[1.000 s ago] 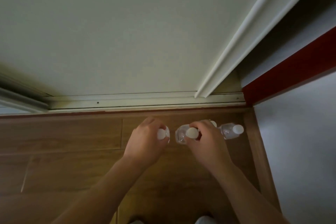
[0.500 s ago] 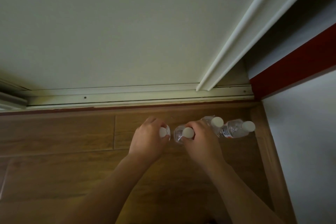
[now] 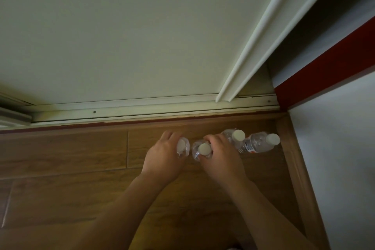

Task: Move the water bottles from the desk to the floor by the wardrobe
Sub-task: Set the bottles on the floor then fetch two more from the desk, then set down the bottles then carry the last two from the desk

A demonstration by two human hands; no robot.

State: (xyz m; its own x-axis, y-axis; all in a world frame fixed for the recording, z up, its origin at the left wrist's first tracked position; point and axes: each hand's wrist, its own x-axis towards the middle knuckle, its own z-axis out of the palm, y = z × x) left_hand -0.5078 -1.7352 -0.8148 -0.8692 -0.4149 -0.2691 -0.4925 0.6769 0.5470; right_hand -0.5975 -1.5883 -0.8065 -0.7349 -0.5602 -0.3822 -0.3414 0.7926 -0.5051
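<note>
Several clear water bottles with white caps stand in a row on the wooden floor point(image 3: 60, 154) in front of the pale wardrobe door point(image 3: 121, 36). My left hand point(image 3: 162, 160) grips the leftmost bottle point(image 3: 182, 146) near its top. My right hand point(image 3: 223, 158) grips the second bottle point(image 3: 203, 149) around its neck. To the right stand two more bottles, a third bottle point(image 3: 237, 135) and a fourth bottle point(image 3: 261, 143) with a label, close to the corner.
The wardrobe's sliding-door track point(image 3: 142, 107) runs along the floor just behind the bottles. A white wall point(image 3: 334, 158) with a wooden skirting board point(image 3: 294, 168) closes the right side, and a red panel point(image 3: 324, 67) rises at the corner.
Both hands stay on the same two bottles. The camera view has shifted slightly, so the two right-hand bottles show more fully.
</note>
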